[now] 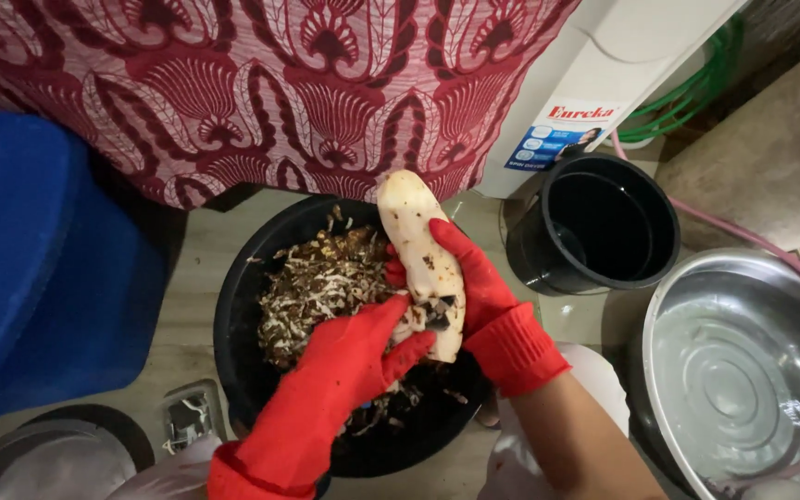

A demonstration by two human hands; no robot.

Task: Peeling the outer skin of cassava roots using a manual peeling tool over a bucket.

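Left hand: red rubber glove, left hand [344, 370] is closed against the lower end of the peeled root [423, 264]; any blade under the fingers cannot be made out.
Right hand: red-gloved right hand [469, 278] is wrapped around the root from behind, gripped firmly; bare forearm is cut off by the bottom edge.
Hidden: root's lower end is partly covered by both gloves; a dark patch is seen between the fingers, skin or tool cannot be told.
Root: long, pale cream, mostly peeled, a few brown specks left; held tilted, tip pointed away, right above the black basin [243, 315].
Basin: round, black, filled with a heap of brown and white peelings [317, 282]; near rim is hidden by the gloves.
Right side: steel bowl [696, 306] with water is cut off by the frame edge; black bucket [604, 222] is set just beyond it, some water inside.
Left side: blue container [39, 250] is cut off at the edge; a grey lid [39, 463] is only partly shown at the bottom corner.
Floor: pale wooden-look boards [192, 268].
Far: red patterned cloth [280, 83] is hung across the top; white appliance [604, 74] and green hose [696, 93] are seen beyond.
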